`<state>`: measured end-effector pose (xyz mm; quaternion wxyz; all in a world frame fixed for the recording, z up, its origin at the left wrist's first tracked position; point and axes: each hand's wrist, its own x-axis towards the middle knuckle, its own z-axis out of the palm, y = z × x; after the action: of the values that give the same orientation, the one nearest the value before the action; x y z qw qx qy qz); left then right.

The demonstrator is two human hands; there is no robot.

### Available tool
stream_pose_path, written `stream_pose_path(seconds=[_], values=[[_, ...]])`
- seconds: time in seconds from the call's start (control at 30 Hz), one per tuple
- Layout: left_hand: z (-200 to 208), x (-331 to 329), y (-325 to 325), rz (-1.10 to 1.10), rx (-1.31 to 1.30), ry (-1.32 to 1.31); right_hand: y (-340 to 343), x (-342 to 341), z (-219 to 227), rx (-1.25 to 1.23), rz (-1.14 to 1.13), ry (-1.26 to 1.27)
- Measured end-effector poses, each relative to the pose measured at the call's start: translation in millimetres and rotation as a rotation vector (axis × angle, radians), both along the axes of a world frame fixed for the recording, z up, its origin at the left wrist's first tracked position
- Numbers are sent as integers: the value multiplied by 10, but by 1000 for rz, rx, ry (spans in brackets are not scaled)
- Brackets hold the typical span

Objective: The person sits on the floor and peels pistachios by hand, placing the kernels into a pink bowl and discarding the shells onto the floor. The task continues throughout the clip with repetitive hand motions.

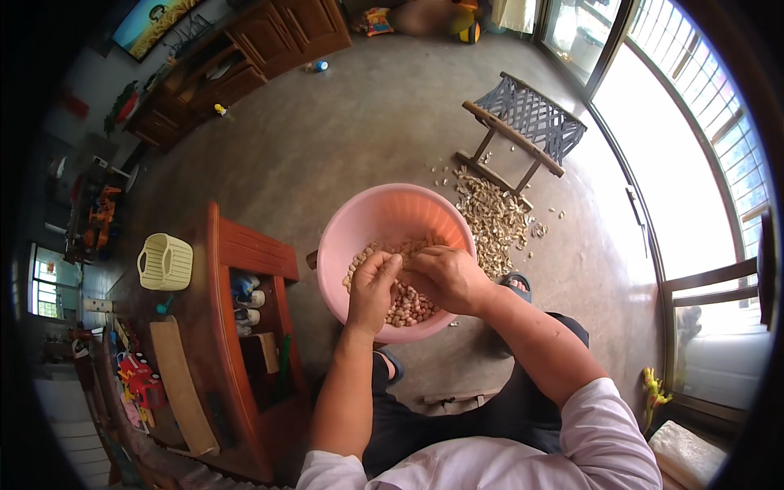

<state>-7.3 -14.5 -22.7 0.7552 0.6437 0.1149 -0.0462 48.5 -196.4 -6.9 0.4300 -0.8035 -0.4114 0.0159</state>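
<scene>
A pink plastic basin [343, 222] stands in front of me, tilted shapes of its wall showing inside. Reddish shelled peanuts [411, 307] lie low in it, with paler peanuts in their shells [384, 247] behind. Over the basin, my left hand [374, 284] is closed, thumb against curled fingers. Close beside it, my right hand [447, 278] is bent inward, its fingers pressed together near the left thumb. Whatever the two hands pinch is hidden by the fingers.
Empty peanut shells [494, 220] are heaped on the floor right of the basin, by a folding stool [527, 122] with a woven seat. A reddish wooden table [255, 245] stands at left, a pale yellow basket [166, 261] on it. Sliding glass doors [645, 139] line the right.
</scene>
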Motion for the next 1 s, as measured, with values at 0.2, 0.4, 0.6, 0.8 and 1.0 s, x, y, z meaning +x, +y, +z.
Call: stream_pose_path(seconds=[0.2, 0.4, 0.6, 0.8, 1.0], values=[[70, -41, -69, 39, -233, 105, 16, 16, -46, 236, -65, 158], [6, -118, -243, 194, -526, 72, 88, -43, -38, 290, -145, 71], [-55, -153, -234, 88, -580, 68, 81, -29, 5, 271, -117, -31], [-43, -141, -222, 39, -561, 158, 82, -6, -29, 287, -68, -6], [-60, -122, -198, 119, -452, 149, 94, 9, -54, 181, -63, -44]])
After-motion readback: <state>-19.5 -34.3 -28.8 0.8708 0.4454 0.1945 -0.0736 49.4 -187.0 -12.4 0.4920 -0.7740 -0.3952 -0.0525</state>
